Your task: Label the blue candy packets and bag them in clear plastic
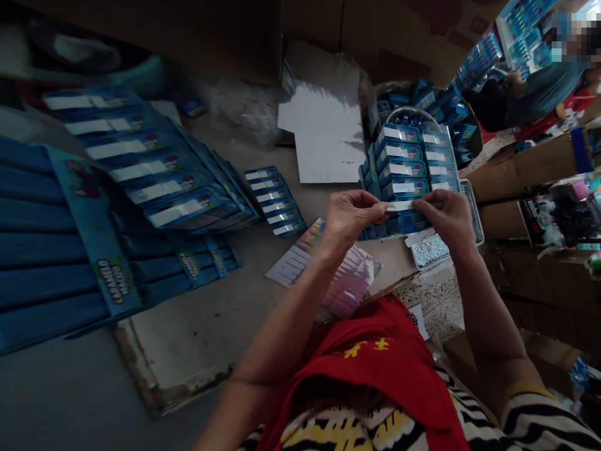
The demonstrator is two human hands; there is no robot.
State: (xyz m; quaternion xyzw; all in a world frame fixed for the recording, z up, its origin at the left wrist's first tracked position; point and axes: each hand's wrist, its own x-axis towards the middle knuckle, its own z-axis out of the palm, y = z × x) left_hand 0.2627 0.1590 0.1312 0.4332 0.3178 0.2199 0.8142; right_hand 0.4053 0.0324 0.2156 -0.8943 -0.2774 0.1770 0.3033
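Observation:
Between my two hands a short white strip (pixel 400 205) is stretched level, probably paper or tape. My left hand (pixel 353 216) pinches its left end with thumb and fingertips. The other end is pinched by my right hand (pixel 446 213). Right under the strip sits a small blue box (pixel 407 223) at the near end of a stack; whether the strip touches it I cannot tell. Behind it, more blue boxes (pixel 402 169) stand in rows, each with a white strip across its top face.
Left of my hands lies a shiny pink sticker sheet (pixel 347 275), and a row of blue boxes (pixel 275 200). Larger stacks (pixel 141 150) fill the left side. A tray of pale blue beads (pixel 429 249) is by my right wrist. White card (pixel 328 138) lies behind. A person (pixel 539 94) sits far right.

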